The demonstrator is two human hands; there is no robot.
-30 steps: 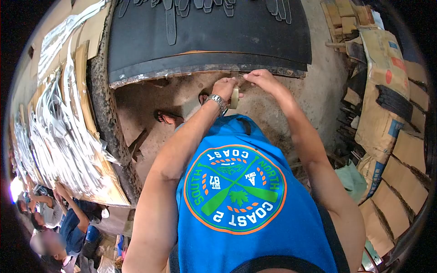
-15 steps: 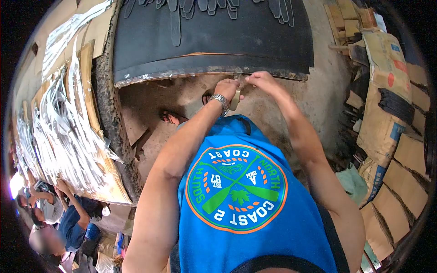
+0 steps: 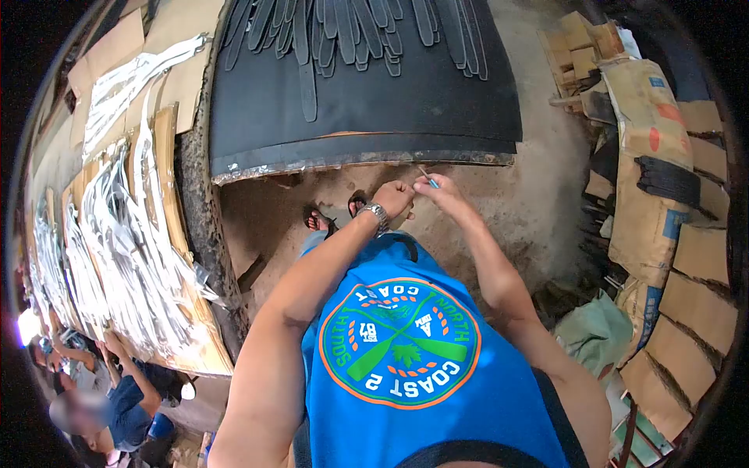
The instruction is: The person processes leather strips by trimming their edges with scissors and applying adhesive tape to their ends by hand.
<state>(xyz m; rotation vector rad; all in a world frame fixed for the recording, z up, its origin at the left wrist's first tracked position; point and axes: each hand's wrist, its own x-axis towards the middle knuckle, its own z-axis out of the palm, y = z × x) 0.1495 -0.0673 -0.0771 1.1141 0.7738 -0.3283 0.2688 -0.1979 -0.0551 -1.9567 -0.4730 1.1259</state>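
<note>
My right hand (image 3: 443,193) is closed on a small blue tool (image 3: 433,182) with a thin metal tip that points up towards the table edge. Right beside it, my left hand (image 3: 396,198), a watch on its wrist, has its fingers curled in; what they hold, if anything, is hidden. Both hands are in front of my body, just short of the near edge of the black-topped table (image 3: 359,144). On that table lie several black straps (image 3: 343,35) with rounded ends, fanned towards me.
To the left, silvery strips (image 3: 117,249) cover a cardboard-topped table (image 3: 222,351). Two people (image 3: 129,398) are at its lower end, one hand on the strips. On the right stand a large printed sack (image 3: 644,226), stacked cardboard (image 3: 698,296) and a green cloth bag (image 3: 589,331).
The view has tilted, showing more of the table and straps. The blue tool now shows in my right hand. A roll of tape seen by my left hand earlier is out of sight.
</note>
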